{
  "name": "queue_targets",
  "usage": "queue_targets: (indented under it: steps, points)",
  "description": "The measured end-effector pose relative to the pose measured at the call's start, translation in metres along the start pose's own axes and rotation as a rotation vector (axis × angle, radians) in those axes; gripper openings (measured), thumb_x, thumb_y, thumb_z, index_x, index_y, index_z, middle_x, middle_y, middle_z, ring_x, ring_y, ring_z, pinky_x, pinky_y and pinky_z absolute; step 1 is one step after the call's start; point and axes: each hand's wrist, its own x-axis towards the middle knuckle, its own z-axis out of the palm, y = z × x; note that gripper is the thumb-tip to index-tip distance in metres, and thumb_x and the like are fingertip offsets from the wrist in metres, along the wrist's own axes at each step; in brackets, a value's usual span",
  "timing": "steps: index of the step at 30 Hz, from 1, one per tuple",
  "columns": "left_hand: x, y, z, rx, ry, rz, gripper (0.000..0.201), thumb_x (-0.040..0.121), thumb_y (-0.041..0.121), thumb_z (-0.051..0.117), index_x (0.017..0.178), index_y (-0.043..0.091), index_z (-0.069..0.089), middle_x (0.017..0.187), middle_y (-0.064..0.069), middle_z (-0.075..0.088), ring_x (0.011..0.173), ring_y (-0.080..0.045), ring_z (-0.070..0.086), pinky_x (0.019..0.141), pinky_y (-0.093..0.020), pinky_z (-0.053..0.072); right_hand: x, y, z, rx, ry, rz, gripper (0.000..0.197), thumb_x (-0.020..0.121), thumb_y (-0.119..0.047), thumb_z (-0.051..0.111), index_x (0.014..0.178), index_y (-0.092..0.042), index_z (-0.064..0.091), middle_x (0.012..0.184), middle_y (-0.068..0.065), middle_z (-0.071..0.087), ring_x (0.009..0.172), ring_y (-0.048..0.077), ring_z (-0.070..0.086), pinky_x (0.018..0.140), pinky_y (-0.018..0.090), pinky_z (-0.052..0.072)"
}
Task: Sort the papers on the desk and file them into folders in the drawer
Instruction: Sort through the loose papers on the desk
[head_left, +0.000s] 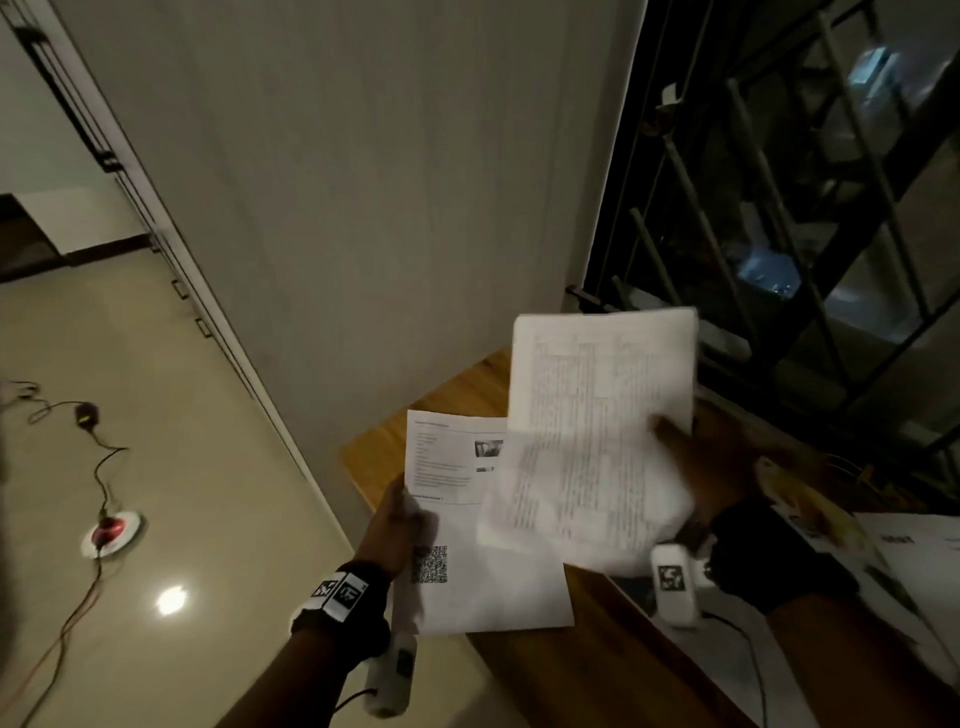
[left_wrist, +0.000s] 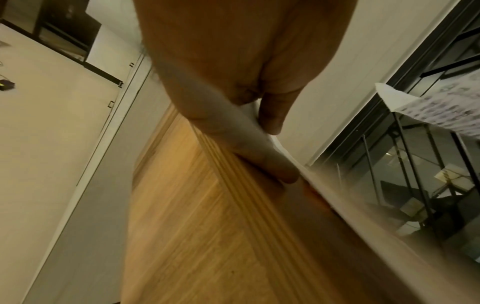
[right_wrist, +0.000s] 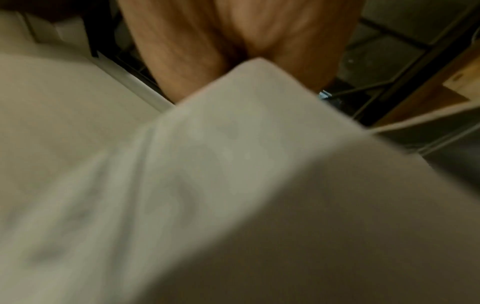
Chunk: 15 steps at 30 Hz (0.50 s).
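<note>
Papers are held in both hands above the wooden surface (head_left: 457, 395): the left hand (head_left: 392, 525) pinches a printed sheet with a QR code (head_left: 467, 551), the right hand (head_left: 711, 467) grips a text-filled sheaf (head_left: 592, 431) overlapping it, more papers (head_left: 914, 556) lying at right.

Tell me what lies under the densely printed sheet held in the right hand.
Under the densely printed white sheet is the right part of the white QR-code page, pinched by the left hand, and the wooden desk. The covered print cannot be seen.
</note>
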Motion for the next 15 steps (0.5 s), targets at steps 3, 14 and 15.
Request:
queue_targets:
  steps: [3,14,15]
  points:
    - [0.005,-0.005,-0.001,-0.076,0.012,-0.003,0.046,0.091,-0.01,0.05,0.135,0.002,0.045,0.123,-0.01,0.064,0.117,-0.037,0.06,0.093,-0.044,0.055,-0.008,0.032,0.043,0.009,-0.14,0.027,0.024,0.093,-0.014,0.066,0.115,-0.023,0.063,0.117,0.002,0.065,0.109,0.021,0.06,0.096,0.044,0.049]
    - [-0.003,0.013,0.003,0.097,-0.024,-0.107,0.042,0.096,0.013,0.06,0.124,0.025,0.03,0.099,0.014,0.053,0.084,-0.002,0.057,0.052,-0.012,0.047,-0.017,0.079,0.126,0.033,-0.406,0.113,0.037,0.095,-0.004,0.058,0.128,-0.022,0.06,0.131,0.003,0.064,0.124,0.024,0.06,0.105,0.047,0.049]
    - [-0.002,0.011,0.003,0.093,-0.019,-0.106,0.041,0.096,0.01,0.059,0.124,0.023,0.033,0.099,0.014,0.055,0.084,-0.004,0.06,0.053,-0.013,0.049,-0.017,0.081,0.129,0.035,-0.408,0.125,0.038,0.095,-0.006,0.059,0.127,-0.026,0.059,0.132,0.002,0.064,0.125,0.023,0.059,0.104,0.048,0.05]
